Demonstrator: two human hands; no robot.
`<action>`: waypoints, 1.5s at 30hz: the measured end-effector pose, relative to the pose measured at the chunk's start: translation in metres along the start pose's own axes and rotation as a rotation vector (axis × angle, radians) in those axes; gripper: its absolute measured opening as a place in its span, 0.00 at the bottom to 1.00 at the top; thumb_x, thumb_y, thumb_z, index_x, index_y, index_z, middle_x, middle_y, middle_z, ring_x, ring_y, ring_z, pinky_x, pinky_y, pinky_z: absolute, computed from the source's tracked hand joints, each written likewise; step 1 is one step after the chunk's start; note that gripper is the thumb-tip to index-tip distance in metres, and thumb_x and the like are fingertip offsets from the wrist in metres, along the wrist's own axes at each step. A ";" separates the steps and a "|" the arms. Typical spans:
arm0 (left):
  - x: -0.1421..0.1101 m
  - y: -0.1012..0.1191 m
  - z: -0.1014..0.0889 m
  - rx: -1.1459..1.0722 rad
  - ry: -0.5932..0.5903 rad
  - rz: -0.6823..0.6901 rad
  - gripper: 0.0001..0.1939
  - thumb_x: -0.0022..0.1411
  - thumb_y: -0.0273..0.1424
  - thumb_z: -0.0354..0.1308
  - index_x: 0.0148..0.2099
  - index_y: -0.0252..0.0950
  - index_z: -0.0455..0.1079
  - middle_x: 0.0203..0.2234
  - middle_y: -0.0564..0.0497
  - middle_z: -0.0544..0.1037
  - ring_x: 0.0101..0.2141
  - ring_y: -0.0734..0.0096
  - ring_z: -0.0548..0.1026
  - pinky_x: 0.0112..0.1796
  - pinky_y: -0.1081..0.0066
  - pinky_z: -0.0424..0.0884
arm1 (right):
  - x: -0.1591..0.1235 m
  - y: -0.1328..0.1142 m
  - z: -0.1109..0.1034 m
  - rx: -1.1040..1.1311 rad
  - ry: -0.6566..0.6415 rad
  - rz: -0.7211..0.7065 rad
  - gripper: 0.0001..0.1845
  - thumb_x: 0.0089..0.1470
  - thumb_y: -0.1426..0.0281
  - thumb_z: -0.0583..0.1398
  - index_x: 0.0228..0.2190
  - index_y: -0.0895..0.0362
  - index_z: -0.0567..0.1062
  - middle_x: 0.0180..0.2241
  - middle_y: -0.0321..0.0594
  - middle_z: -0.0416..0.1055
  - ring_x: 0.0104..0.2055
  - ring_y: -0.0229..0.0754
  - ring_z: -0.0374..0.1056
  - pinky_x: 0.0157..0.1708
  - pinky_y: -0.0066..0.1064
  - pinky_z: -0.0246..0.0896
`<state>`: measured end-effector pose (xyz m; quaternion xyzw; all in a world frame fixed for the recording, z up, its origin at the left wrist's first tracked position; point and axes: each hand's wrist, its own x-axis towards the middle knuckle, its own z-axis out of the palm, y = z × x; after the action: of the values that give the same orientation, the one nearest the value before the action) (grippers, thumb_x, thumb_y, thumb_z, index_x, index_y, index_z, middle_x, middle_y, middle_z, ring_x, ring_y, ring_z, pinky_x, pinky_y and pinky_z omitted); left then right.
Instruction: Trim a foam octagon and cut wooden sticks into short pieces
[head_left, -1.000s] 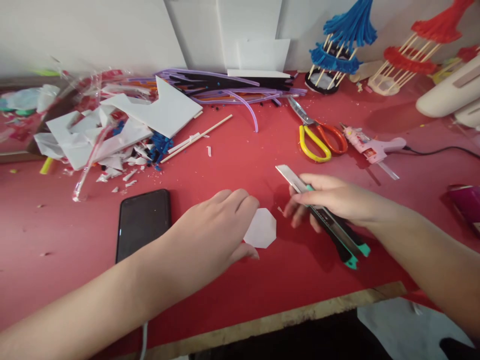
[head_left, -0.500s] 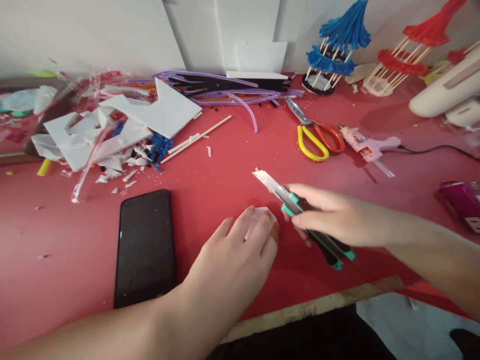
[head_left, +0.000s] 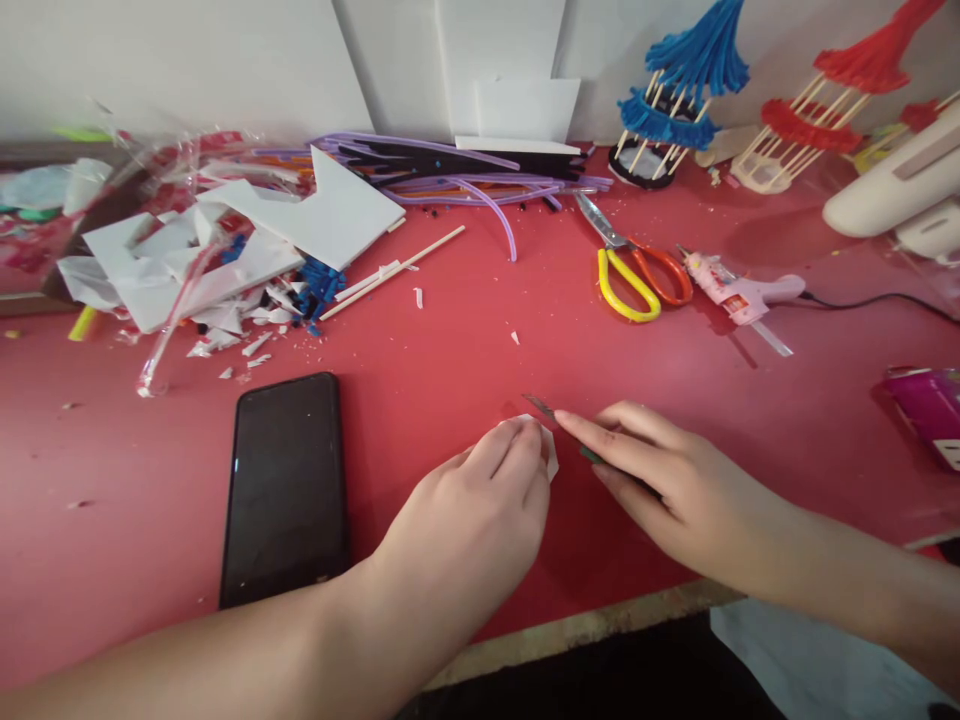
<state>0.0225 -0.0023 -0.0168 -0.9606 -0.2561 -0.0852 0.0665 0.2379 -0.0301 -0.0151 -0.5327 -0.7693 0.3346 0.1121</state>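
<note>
White piece (head_left: pixel 553 462): flat, straight-edged, on the red worktop (head_left: pixel 450 345) near its front edge, mostly covered by the left hand.

Left to right:
- Box (head_left: pixel 30 303), cut off by the view's edge: crumpled clear plastic and green and white bits inside.
- White board offcuts (head_left: pixel 337 215): flat, angular, heaped with clear wrapping and blue trimmings.
- Phone (head_left: pixel 285 490): black, smooth; lower edge against the forearm's outline.
- Thin stick (head_left: pixel 397 270): pale, straight.
- Fuzzy stems (head_left: pixel 442 165): purple, black, orange; bundled along the back.
- Left hand (head_left: pixel 480 510): fingers bunched over the piece; whether its grip pinches or merely presses, cannot tell.
- Knife (head_left: pixel 590 455): metal blade, just beside the piece; clasped in the right hand's (head_left: pixel 675 490) grip.
- Scissors (head_left: pixel 619 240): yellow and red handles.
- Blue model (head_left: pixel 667 118): tiered, on sticks.
- Glue gun (head_left: pixel 742 288): pink, corded.
- Red model (head_left: pixel 810 125): likewise tiered.
- Purple packet (head_left: pixel 924 405).
</note>
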 end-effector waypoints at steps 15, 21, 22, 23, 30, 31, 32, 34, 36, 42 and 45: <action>-0.002 -0.002 0.000 -0.029 -0.006 -0.006 0.17 0.59 0.18 0.50 0.49 0.25 0.73 0.45 0.38 0.79 0.45 0.56 0.78 0.42 0.65 0.80 | 0.001 -0.001 -0.003 0.009 -0.106 0.013 0.28 0.62 0.75 0.48 0.62 0.47 0.61 0.43 0.41 0.63 0.39 0.38 0.70 0.45 0.37 0.70; 0.000 -0.003 -0.001 -0.033 0.013 -0.008 0.16 0.57 0.17 0.51 0.46 0.25 0.74 0.42 0.40 0.80 0.43 0.57 0.79 0.42 0.64 0.80 | 0.000 0.002 -0.001 0.011 -0.088 -0.011 0.28 0.62 0.76 0.49 0.61 0.46 0.61 0.42 0.40 0.63 0.38 0.37 0.70 0.43 0.36 0.70; 0.001 -0.003 -0.001 -0.031 0.016 -0.010 0.16 0.57 0.17 0.51 0.46 0.25 0.74 0.42 0.40 0.80 0.43 0.57 0.79 0.42 0.64 0.80 | 0.000 0.003 0.000 0.010 -0.083 -0.014 0.28 0.62 0.76 0.49 0.61 0.46 0.61 0.43 0.39 0.63 0.38 0.36 0.70 0.43 0.36 0.70; 0.001 -0.003 -0.001 -0.030 0.017 -0.011 0.17 0.56 0.17 0.52 0.46 0.25 0.75 0.42 0.40 0.80 0.43 0.57 0.79 0.42 0.64 0.80 | 0.000 0.003 0.000 0.011 -0.080 -0.015 0.28 0.62 0.76 0.49 0.61 0.45 0.61 0.43 0.39 0.63 0.38 0.36 0.70 0.43 0.36 0.70; 0.002 -0.003 -0.001 -0.041 0.016 -0.013 0.16 0.55 0.17 0.54 0.46 0.25 0.75 0.40 0.40 0.81 0.41 0.57 0.79 0.41 0.64 0.80 | 0.000 0.004 -0.003 0.038 -0.099 -0.011 0.28 0.62 0.75 0.49 0.62 0.45 0.60 0.43 0.39 0.63 0.38 0.36 0.70 0.45 0.35 0.69; 0.002 -0.003 -0.001 -0.043 0.017 -0.013 0.16 0.54 0.17 0.55 0.46 0.25 0.75 0.40 0.41 0.81 0.41 0.57 0.79 0.41 0.64 0.80 | 0.000 0.004 -0.003 0.045 -0.099 -0.013 0.28 0.62 0.75 0.49 0.62 0.46 0.60 0.44 0.39 0.63 0.39 0.36 0.70 0.45 0.35 0.69; 0.002 -0.003 -0.001 -0.046 0.018 -0.013 0.16 0.54 0.17 0.55 0.46 0.25 0.75 0.40 0.41 0.81 0.41 0.57 0.79 0.41 0.64 0.80 | 0.000 0.003 -0.003 0.051 -0.097 -0.017 0.28 0.62 0.75 0.49 0.62 0.46 0.60 0.44 0.39 0.63 0.39 0.36 0.70 0.45 0.35 0.69; 0.002 -0.003 -0.001 -0.051 0.019 -0.013 0.16 0.54 0.17 0.55 0.45 0.25 0.75 0.40 0.41 0.81 0.41 0.57 0.79 0.41 0.64 0.80 | -0.001 0.004 -0.003 0.057 -0.089 -0.018 0.28 0.62 0.75 0.49 0.62 0.45 0.60 0.44 0.39 0.63 0.39 0.36 0.70 0.45 0.35 0.69; 0.003 -0.003 -0.001 -0.057 0.017 -0.013 0.16 0.54 0.17 0.55 0.45 0.25 0.75 0.40 0.41 0.80 0.40 0.57 0.79 0.41 0.64 0.80 | 0.000 0.004 -0.003 0.060 -0.086 -0.016 0.28 0.62 0.75 0.49 0.61 0.45 0.60 0.44 0.39 0.63 0.39 0.36 0.70 0.45 0.34 0.69; 0.001 -0.004 -0.001 -0.073 0.015 -0.023 0.16 0.54 0.17 0.55 0.45 0.25 0.75 0.39 0.41 0.80 0.39 0.57 0.79 0.39 0.63 0.81 | 0.000 0.004 0.000 0.055 -0.087 -0.009 0.29 0.62 0.76 0.49 0.61 0.44 0.60 0.44 0.38 0.63 0.39 0.35 0.70 0.46 0.35 0.69; 0.001 -0.004 -0.001 -0.074 0.014 -0.025 0.16 0.53 0.17 0.55 0.45 0.25 0.75 0.39 0.41 0.80 0.39 0.57 0.79 0.39 0.63 0.81 | 0.000 0.004 0.000 0.054 -0.084 -0.013 0.29 0.62 0.76 0.49 0.61 0.43 0.59 0.45 0.38 0.63 0.39 0.35 0.70 0.46 0.36 0.69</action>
<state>0.0214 0.0015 -0.0154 -0.9584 -0.2644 -0.1021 0.0318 0.2405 -0.0292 -0.0180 -0.5099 -0.7675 0.3764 0.0963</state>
